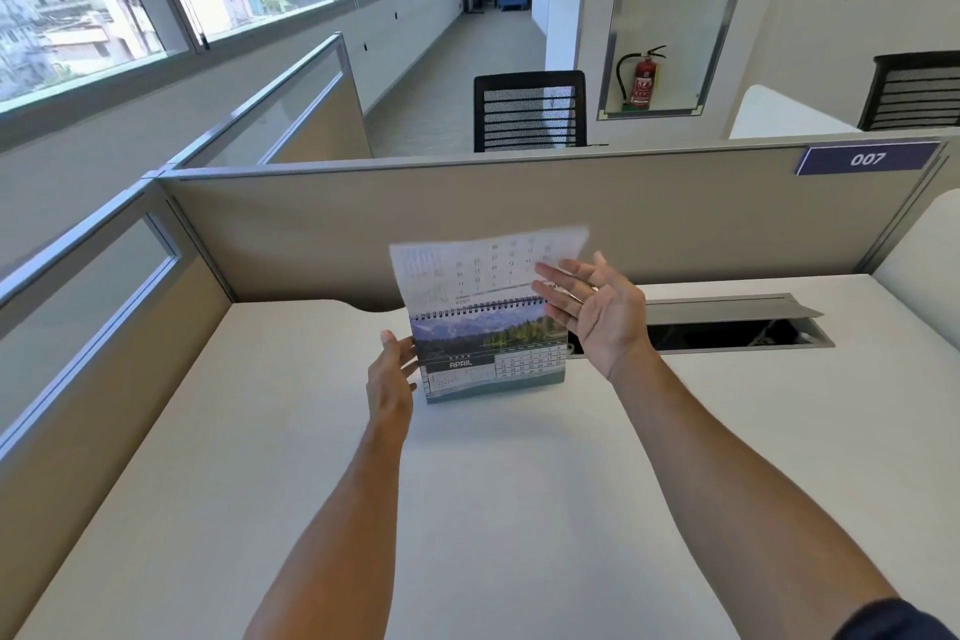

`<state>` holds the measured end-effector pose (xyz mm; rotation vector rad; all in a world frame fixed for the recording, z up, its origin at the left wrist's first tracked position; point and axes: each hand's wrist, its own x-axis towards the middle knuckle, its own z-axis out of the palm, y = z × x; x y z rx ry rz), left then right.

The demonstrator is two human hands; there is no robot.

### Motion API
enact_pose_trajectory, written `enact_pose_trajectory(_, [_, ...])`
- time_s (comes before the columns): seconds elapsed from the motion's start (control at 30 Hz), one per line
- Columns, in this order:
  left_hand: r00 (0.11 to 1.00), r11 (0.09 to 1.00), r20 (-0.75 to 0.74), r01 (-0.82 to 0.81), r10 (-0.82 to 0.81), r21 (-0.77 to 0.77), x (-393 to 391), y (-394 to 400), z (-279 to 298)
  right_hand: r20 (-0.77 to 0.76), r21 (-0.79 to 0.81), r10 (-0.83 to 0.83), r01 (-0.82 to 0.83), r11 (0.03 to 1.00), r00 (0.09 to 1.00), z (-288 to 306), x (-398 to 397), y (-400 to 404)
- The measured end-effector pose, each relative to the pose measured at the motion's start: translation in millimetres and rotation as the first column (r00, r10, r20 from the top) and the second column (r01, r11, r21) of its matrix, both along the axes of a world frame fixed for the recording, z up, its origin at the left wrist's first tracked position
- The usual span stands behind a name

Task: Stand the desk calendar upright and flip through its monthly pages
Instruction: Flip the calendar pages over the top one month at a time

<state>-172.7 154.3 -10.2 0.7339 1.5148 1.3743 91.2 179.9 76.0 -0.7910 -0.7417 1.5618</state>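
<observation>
A spiral-bound desk calendar (493, 359) stands upright on the white desk (519, 509), showing the APRIL page with a mountain and forest picture. One page (478, 270) is swung up above the spiral, blurred, its back side facing me. My right hand (592, 312) is at the calendar's upper right, palm toward me with fingers spread; the fingertips touch the raised page's right edge. My left hand (392, 374) rests against the calendar's left edge, fingers on its side.
A beige partition (519, 218) runs right behind the calendar, with a blue 007 label (867, 159). An open cable tray (727, 327) sits in the desk to the right. Another partition (104, 327) bounds the left side. Black chairs stand beyond.
</observation>
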Motion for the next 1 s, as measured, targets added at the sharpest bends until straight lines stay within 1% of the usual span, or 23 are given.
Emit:
enact_pose_trajectory(0.1, [0.999, 1.0, -0.043, -0.006, 0.005, -0.01, -2, 1, -2, 0.091, 0.0, -0.033, 0.033, 0.999, 0.995, -1, -1, 2])
enact_pose_trajectory(0.17, [0.987, 1.0, -0.159, 0.003, -0.006, -0.018, -4, 1, -4, 0.208, -0.004, -0.124, 0.128, 0.992, 0.97, -5, -2, 2])
enact_pose_trajectory(0.23, [0.958, 1.0, -0.287, 0.018, -0.022, -0.016, -6, 1, -8, 0.357, -0.02, -0.263, 0.289, 0.957, 0.896, -14, -3, 3])
enact_pose_trajectory(0.27, [0.946, 1.0, -0.323, 0.017, -0.021, -0.015, -6, 0, -10, 0.433, -0.041, -0.306, 0.358, 0.933, 0.848, -21, -3, 4])
enact_pose_trajectory(0.3, [0.941, 1.0, -0.337, 0.013, -0.017, -0.015, -7, -1, -11, 0.509, -0.063, -0.307, 0.39, 0.918, 0.804, -29, -2, 5])
enact_pose_trajectory(0.33, [0.94, 1.0, -0.34, 0.01, -0.014, -0.015, -7, -2, -11, 0.579, -0.086, -0.261, 0.377, 0.922, 0.772, -38, -1, 6])
enact_pose_trajectory(0.4, [0.935, 1.0, -0.354, 0.005, -0.009, -0.011, -7, -2, -13, 0.657, -0.144, -0.115, 0.275, 0.951, 0.745, -54, 1, 6])
enact_pose_trajectory(0.47, [0.928, 1.0, -0.373, -0.018, 0.012, -0.011, -6, -2, -14, 0.662, -0.18, -0.027, 0.194, 0.964, 0.749, -64, 2, 3])
enact_pose_trajectory(0.6, [0.905, 0.997, -0.422, -0.072, 0.062, -0.009, -5, -3, -14, 0.671, -0.147, 0.023, 0.102, 0.984, 0.741, -73, 0, -2])
enact_pose_trajectory(0.73, [0.891, 0.997, -0.452, -0.07, 0.05, -0.029, -5, -4, -15, 0.643, -0.159, -0.003, 0.138, 0.978, 0.766, -78, 2, -3])
enact_pose_trajectory(0.9, [0.869, 0.997, -0.493, -0.069, 0.044, -0.034, -6, -3, -16, 0.642, -0.156, -0.025, 0.162, 0.974, 0.766, -82, 4, -3])
enact_pose_trajectory(1.0, [0.871, 0.998, -0.491, -0.057, 0.035, -0.032, -5, -4, -18, 0.678, -0.161, -0.012, 0.165, 0.973, 0.735, -85, 5, -5])
